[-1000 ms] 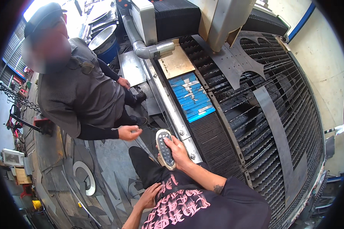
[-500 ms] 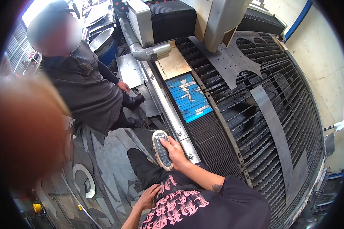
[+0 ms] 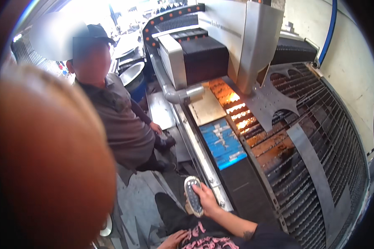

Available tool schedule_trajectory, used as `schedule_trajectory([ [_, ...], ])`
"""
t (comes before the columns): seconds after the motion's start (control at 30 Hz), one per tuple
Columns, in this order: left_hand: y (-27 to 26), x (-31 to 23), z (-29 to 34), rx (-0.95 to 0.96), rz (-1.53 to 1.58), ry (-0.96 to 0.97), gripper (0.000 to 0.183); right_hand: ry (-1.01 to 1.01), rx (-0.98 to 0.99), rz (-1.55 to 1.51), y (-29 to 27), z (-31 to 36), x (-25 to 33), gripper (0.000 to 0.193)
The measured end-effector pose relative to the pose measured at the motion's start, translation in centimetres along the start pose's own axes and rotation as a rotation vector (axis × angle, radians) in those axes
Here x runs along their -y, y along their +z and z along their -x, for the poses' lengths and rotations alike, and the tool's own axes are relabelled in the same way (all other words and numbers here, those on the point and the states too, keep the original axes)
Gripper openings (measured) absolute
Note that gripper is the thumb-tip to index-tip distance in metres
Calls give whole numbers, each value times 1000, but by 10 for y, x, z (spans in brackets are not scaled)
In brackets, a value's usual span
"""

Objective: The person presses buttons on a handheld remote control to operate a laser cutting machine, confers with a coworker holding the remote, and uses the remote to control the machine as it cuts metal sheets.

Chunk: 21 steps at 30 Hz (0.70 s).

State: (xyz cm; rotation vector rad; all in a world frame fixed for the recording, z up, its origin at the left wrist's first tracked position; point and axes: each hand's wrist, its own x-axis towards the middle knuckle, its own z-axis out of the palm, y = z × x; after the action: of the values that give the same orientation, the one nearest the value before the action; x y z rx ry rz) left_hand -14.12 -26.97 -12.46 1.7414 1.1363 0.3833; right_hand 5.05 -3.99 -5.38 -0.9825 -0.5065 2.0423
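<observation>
A handheld remote control (image 3: 194, 201), pale-edged with a dark keypad, is gripped in my right hand (image 3: 210, 203), thumb over its buttons. It is held beside the metal side rail of a cutting machine. My left hand (image 3: 174, 240) lies with its fingers flat against the front of my dark shirt, partly cut off by the lower edge. Beyond the remote, the machine's tall pale cutting head (image 3: 259, 50) stands over a perforated metal sheet (image 3: 268, 106). Bright orange light and sparks (image 3: 234, 98) show between the slats beside that sheet.
A person (image 3: 116, 112) in a dark cap and grey clothes stands at the left of the rail (image 3: 195, 137). Blue-covered slats (image 3: 221, 143) and a long metal strip (image 3: 307, 151) lie on the bed. A large blurred brown shape (image 3: 54, 157) fills the left side.
Orange light and sparks have appeared under the cutting head. The view has shifted, so the scene sits lower and to the right. The other person's head has turned. The blurred shape looms larger.
</observation>
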Motion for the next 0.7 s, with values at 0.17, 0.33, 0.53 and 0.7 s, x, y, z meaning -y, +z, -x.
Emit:
schedule_trajectory([
  [0.17,7,26,-18,5,-50,66,77,2,-12,38,-4,-10,12,22],
  [0.33,-6,17,-14,105,-66,13,78,-30,-16,-23,-8,-14,12,24],
  [0.53,-7,17,-15,108,-66,37,77,-28,-24,-8,-4,-12,10,25],
  [0.7,-12,16,-17,144,-111,-26,79,-37,-32,-14,-6,-13,15,24],
])
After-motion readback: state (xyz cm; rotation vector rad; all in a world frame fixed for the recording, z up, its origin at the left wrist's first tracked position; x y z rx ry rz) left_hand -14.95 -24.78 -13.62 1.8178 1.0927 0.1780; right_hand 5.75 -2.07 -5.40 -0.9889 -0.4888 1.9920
